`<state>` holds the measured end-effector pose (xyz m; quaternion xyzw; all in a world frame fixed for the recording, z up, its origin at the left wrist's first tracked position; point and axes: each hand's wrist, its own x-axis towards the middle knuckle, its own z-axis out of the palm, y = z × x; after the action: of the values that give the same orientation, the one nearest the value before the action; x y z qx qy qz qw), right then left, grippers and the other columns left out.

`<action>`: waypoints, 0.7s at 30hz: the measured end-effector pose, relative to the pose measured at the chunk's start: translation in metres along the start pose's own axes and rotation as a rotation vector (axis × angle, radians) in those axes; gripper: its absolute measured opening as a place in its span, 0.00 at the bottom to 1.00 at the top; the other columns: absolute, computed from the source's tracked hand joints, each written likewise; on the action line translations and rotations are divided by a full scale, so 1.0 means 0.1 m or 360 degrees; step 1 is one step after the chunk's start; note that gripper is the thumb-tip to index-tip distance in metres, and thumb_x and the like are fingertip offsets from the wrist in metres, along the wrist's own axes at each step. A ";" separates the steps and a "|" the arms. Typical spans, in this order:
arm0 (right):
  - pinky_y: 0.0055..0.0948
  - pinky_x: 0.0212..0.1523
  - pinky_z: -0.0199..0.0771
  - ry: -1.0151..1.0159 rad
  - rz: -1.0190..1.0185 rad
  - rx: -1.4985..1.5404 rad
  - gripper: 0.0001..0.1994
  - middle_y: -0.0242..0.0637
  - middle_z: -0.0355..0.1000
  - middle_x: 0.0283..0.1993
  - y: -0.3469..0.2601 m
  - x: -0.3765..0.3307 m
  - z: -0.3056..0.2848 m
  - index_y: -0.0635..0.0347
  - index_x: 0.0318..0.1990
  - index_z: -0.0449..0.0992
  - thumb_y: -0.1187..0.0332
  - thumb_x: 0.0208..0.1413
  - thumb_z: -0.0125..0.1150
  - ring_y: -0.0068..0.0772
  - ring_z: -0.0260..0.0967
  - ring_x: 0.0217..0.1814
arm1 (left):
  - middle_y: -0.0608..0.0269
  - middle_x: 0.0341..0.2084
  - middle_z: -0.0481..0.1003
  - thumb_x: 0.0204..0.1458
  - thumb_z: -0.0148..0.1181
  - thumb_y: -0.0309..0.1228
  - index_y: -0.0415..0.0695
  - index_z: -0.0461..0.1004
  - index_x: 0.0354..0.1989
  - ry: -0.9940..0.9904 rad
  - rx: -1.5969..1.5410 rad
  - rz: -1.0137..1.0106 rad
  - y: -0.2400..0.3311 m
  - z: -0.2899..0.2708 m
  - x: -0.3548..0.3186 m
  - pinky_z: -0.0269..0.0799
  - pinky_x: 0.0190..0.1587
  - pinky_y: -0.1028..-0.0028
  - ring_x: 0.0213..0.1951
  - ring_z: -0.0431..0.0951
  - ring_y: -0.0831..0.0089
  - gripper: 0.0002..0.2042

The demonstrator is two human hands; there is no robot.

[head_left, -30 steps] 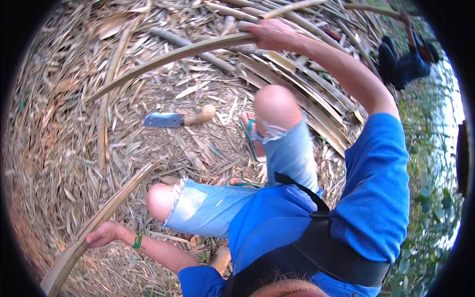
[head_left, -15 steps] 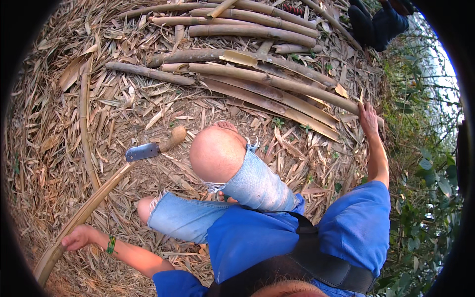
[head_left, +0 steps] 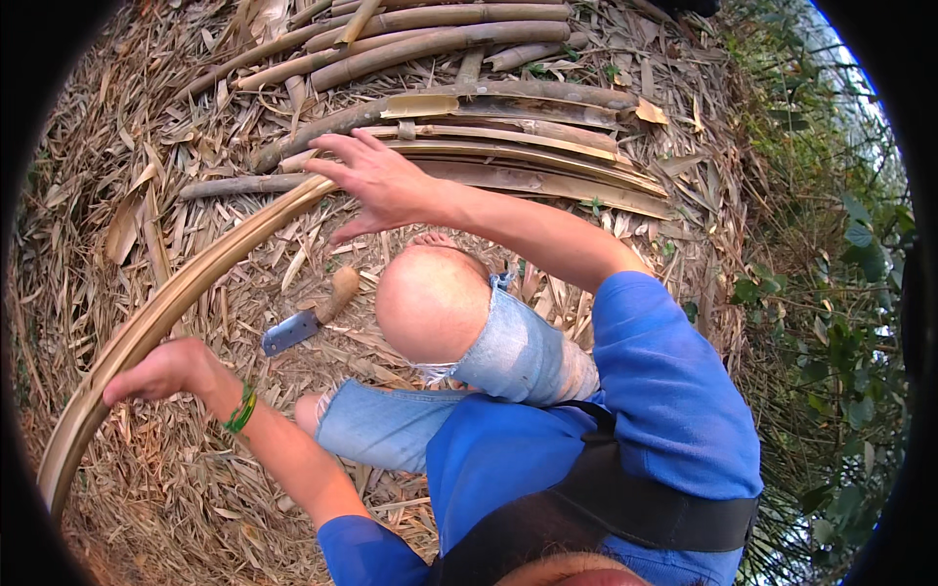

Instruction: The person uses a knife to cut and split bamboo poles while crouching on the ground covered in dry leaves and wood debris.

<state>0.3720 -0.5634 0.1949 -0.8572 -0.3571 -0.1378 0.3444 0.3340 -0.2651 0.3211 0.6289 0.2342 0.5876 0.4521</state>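
Note:
A long split bamboo strip [head_left: 195, 283] slants across the left side, its lower end running off the left rim. My left hand [head_left: 161, 373] is closed around its lower part. My right hand [head_left: 386, 186] reaches over to the strip's far end, fingers and thumb spread; whether it touches the strip I cannot tell. Between the strip and my bent knee [head_left: 430, 303] a knife [head_left: 311, 314] lies on the ground, with a short wide blade and a wooden handle. Just beyond my right hand lie split bamboo lengths [head_left: 547, 178], partly hidden by that hand and forearm.
More bamboo poles [head_left: 440, 49] are stacked farther off. A grey-brown pole [head_left: 234, 186] lies left of the split lengths. Dry bamboo leaves [head_left: 225, 469] cover the ground, and green bushes [head_left: 821, 322] stand along the right.
My right hand has left the bamboo pole at the right and swung across to the strip's far end. My left hand has raised the strip, its far end now farther forward.

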 end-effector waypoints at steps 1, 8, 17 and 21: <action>0.56 0.73 0.58 0.0015 -0.0018 -0.0075 0.49 0.51 0.58 0.69 -0.07 0.07 0.04 0.52 0.70 0.61 0.45 0.41 0.79 0.57 0.61 0.70 | 0.41 0.50 0.70 0.61 0.30 0.72 0.28 0.64 0.58 -0.0082 0.0003 -0.0175 0.02 0.13 -0.26 0.74 0.61 0.58 0.53 0.75 0.56 0.48; 0.43 0.46 0.77 0.0111 0.0449 -0.0423 0.30 0.39 0.78 0.39 0.44 -0.63 0.07 0.53 0.53 0.73 0.65 0.38 0.76 0.44 0.79 0.41 | 0.52 0.53 0.69 0.66 0.44 0.61 0.38 0.57 0.69 -0.0885 -0.0271 -0.1216 -0.51 0.32 -1.40 0.68 0.60 0.56 0.56 0.70 0.60 0.37; 0.48 0.51 0.76 -0.0708 0.1204 -0.0773 0.29 0.46 0.73 0.54 1.74 -2.85 -1.48 0.56 0.53 0.77 0.61 0.39 0.71 0.54 0.75 0.52 | 0.60 0.40 0.77 0.62 0.58 0.55 0.39 0.71 0.50 -0.1716 0.0968 -0.1082 -2.27 -1.33 -1.59 0.70 0.51 0.68 0.44 0.75 0.70 0.27; 0.44 0.57 0.73 -0.0726 0.1163 -0.0624 0.26 0.51 0.67 0.56 2.00 -3.17 -1.89 0.62 0.49 0.78 0.65 0.38 0.67 0.57 0.69 0.58 | 0.47 0.42 0.81 0.59 0.62 0.54 0.36 0.71 0.52 -0.1518 0.1241 -0.1130 -2.69 -2.04 -1.44 0.74 0.52 0.64 0.46 0.81 0.57 0.30</action>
<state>0.2907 -0.9592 0.0807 -0.9840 -0.0658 0.1193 0.1147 0.1747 -0.1947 -0.0022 0.8192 0.3948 -0.0611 0.4115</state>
